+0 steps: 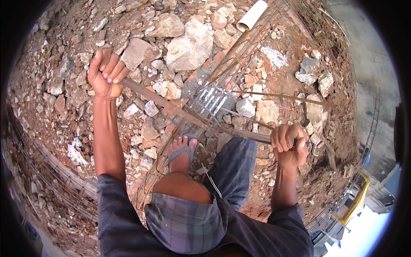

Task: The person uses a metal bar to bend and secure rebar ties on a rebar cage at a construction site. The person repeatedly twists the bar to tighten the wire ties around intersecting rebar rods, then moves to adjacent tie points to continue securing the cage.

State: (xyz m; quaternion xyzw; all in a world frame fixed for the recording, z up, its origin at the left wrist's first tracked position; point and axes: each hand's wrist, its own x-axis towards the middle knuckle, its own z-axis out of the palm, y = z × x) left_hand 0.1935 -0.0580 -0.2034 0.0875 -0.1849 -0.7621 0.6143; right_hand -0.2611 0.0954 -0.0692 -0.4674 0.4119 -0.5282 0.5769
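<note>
My left hand [107,75] is closed round the upper-left end of a long, worn brown bar [165,103], which looks like wood. My right hand [289,144] grips the greyer right end of this length, fingers wrapped over it. Between my hands the bar crosses low over a steel rebar cage [233,60], dipping near the middle. I cannot tell whether it is one piece or two meeting there. Just below the bar, my foot in a grey flip-flop [185,150] stands by the rebar. Beyond the bar's middle is a grey block with white streaks [212,100].
Broken stones surround me, including a large pale rock [190,46]. A white pipe [252,16] lies at the far end of the cage. A rusty rod [284,96] sticks out to the right. A grey concrete surface [370,81] runs along the right side.
</note>
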